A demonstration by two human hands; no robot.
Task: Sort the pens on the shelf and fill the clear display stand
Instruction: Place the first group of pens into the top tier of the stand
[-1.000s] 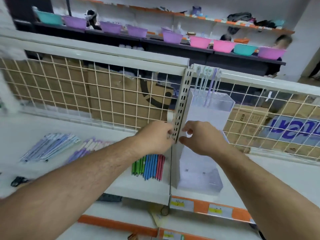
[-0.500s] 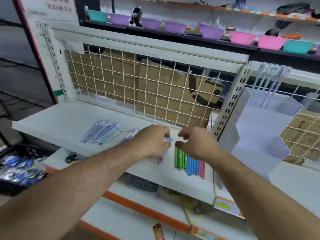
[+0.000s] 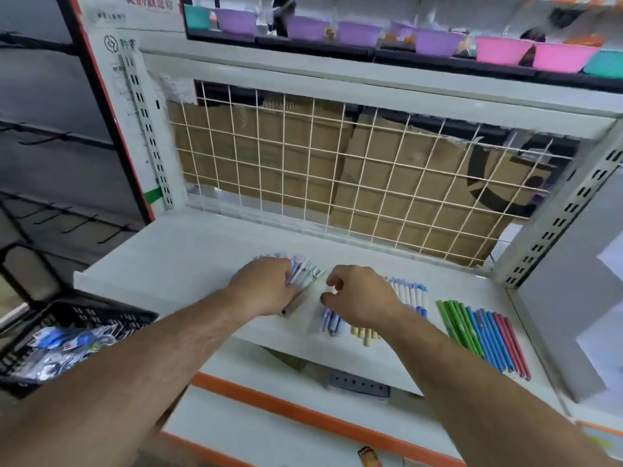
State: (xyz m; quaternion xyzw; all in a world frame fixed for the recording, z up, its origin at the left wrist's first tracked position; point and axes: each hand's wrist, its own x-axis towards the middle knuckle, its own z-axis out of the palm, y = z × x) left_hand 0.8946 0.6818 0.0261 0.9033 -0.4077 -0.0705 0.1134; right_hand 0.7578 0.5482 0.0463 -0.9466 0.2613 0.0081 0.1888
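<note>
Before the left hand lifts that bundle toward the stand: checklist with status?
1. Left hand grips the pastel pen bundle: ok.
2. Right hand free to help: cannot tell; its fingers are curled and the view is blurred.
3. Bundle apart from the other groups: ok; the purple pens and the green-blue-pink row lie separate.
4. Clear display stand fully in view: not ok; it is cut off at the right edge.
5. Stand slots free: cannot tell.

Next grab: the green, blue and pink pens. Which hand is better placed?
Right, probably. The right hand sits nearer the green, blue and pink pens and seems to hold nothing; the left hand is farther off, its fingers round a pale pen bundle.
</note>
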